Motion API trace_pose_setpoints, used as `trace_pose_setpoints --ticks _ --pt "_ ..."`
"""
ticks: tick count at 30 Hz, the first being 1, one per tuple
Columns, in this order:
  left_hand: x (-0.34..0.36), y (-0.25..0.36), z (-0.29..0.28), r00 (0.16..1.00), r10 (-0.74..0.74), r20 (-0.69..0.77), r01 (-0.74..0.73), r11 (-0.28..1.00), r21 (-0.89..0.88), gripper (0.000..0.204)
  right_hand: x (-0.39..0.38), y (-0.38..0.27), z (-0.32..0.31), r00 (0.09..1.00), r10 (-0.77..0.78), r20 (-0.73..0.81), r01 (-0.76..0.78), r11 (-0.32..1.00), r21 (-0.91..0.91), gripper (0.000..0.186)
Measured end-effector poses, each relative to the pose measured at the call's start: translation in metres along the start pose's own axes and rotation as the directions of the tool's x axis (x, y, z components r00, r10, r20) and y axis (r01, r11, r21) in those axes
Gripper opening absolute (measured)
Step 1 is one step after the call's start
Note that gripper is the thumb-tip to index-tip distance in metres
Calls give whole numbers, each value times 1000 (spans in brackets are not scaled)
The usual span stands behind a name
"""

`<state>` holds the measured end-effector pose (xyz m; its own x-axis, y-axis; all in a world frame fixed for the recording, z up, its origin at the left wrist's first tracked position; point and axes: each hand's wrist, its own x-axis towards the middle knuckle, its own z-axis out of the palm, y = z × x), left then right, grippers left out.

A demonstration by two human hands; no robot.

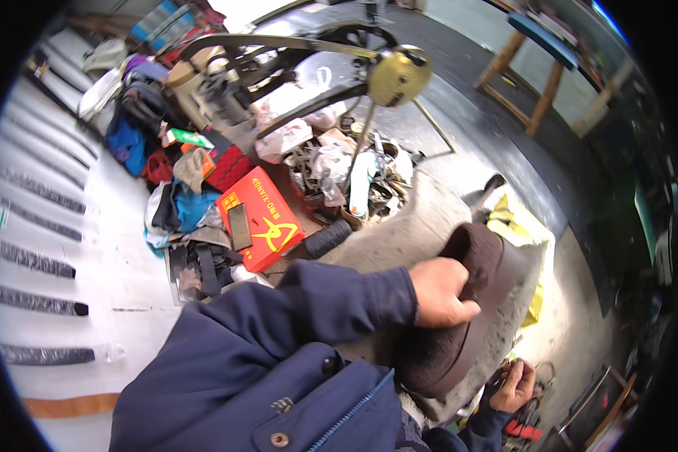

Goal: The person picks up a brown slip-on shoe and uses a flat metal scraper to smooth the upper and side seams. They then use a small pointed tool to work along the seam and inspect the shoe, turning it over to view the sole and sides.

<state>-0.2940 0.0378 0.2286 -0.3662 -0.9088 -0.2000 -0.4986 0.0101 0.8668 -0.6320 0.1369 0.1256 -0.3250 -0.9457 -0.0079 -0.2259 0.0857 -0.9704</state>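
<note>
A dark brown slipper (438, 357) with a fuzzy surface lies across the grey, stained cloth (399, 237) over my lap. My left hand (443, 292) grips it at the middle, fingers curled over the edge near its opening and thumb pressed on top. Lower right, beside the slipper and apart from it, is my right hand (514, 386). Its fingers are pinched together, and anything between them is too small to make out. A yellow plastic bag (536, 303) shows just beyond the slipper.
Ahead stands a metal hand-cranked sewing machine with a yellow wheel (401, 75). Scraps (339, 175) are heaped beneath it. A phone (239, 227) rests on a red box (270, 245), near a black thread spool (328, 238). A blue-topped stool (542, 40) stands far right.
</note>
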Motion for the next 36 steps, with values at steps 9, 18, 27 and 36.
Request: trace_pose_setpoints --ticks 9,18,27,36 --pt "-23 -39 -20 987 -34 -155 21 996 -88 54 1 -77 109 916 -357 186 398 867 -298 21" --pt "-24 -39 -33 990 134 -48 -140 861 -489 22 -44 29 24 932 107 -345 -234 906 -352 19" --pt "-7 -38 -20 999 -36 34 46 909 -415 21 -143 161 11 831 484 -276 -556 694 -457 43" --pt "-1 -34 -10 994 -96 -48 79 960 -268 28 -131 202 18 731 669 -136 -679 695 -236 24"
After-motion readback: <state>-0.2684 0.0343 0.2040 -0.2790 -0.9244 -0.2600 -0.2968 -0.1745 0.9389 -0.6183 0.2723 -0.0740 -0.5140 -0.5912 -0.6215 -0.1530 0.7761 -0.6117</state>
